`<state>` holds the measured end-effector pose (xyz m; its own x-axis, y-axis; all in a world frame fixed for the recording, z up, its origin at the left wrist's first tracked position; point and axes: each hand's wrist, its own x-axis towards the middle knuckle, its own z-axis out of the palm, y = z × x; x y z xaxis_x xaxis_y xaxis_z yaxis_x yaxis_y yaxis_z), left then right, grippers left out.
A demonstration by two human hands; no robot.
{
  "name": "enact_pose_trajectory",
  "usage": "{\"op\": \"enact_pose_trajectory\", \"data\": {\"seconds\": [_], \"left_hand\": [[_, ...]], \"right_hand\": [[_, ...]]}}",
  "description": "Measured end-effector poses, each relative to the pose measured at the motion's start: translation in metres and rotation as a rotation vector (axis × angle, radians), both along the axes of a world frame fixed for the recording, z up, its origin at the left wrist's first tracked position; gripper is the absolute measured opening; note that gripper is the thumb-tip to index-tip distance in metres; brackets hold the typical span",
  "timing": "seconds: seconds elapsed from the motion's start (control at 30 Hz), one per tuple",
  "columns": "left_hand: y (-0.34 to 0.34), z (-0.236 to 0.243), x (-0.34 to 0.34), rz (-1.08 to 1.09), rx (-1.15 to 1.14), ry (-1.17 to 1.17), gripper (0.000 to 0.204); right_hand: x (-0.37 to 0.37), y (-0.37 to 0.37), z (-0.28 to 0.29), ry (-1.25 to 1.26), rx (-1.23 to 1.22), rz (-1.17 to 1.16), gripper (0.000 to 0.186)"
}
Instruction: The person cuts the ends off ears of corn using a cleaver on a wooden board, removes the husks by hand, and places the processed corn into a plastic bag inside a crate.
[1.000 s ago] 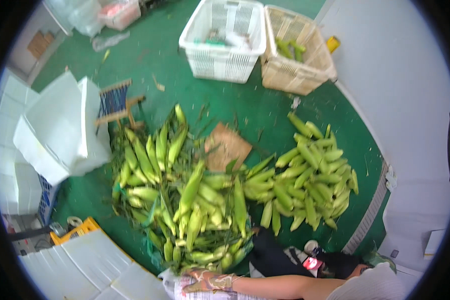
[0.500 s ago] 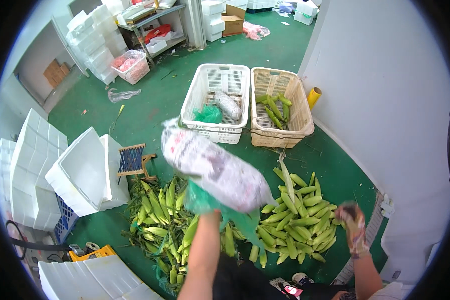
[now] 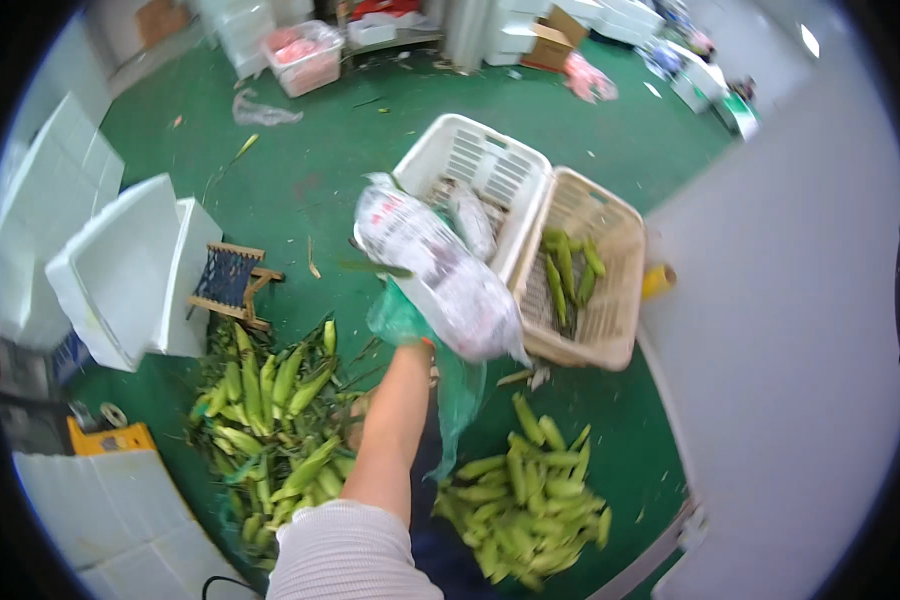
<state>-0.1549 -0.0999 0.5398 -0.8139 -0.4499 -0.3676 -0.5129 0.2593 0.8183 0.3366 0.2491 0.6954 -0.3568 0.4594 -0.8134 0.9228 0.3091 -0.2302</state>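
My left arm reaches forward over the floor, and my left hand [image 3: 420, 350] is closed, mostly covered by a green mesh bag [image 3: 460, 405] that hangs down from it. Above the hand is a long white plastic-wrapped bundle [image 3: 435, 265], tilted and held over the near side of a white crate [image 3: 505, 155]. What is inside the wrapping I cannot make out. A narrow green leaf [image 3: 375, 268] lies across the bundle's near side. In the crate lies a smaller grey-white wrapped bundle [image 3: 472, 220]. My right hand is out of view.
A beige crate [image 3: 615, 305] holding several green corn cobs [image 3: 567, 265] stands right of the white one. Piles of corn in husks lie left [image 3: 270, 390] and right [image 3: 540, 480] of my arm. A folding stool [image 3: 230, 275] and foam boxes [image 3: 120, 270] stand left; a wall [image 3: 780, 300] rises right.
My left hand has carried the bundle and green mesh forward to the white crate. My right hand has gone out of view. The view has shifted and turned, bringing the crates nearer.
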Motion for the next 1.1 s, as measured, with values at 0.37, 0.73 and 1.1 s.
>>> {"op": "enact_pose_trajectory", "data": {"seconds": [0.37, 0.73, 1.1], "left_hand": [[0.027, -0.146, -0.140, -0.638, -1.073, -0.029, 0.030], [0.047, -0.067, -0.349, -0.072, -0.137, -0.252, 0.052], [-0.001, -0.060, -0.186, 0.124, 0.398, 0.017, 0.036]], "right_hand": [[-0.670, -0.161, -0.198, 0.416, -0.244, 1.015, 0.101], [-0.825, -0.048, -0.278, 0.463, -0.642, 0.068, 0.057], [-0.797, -0.181, -0.295, 0.165, -0.875, 0.656, 0.042]]}}
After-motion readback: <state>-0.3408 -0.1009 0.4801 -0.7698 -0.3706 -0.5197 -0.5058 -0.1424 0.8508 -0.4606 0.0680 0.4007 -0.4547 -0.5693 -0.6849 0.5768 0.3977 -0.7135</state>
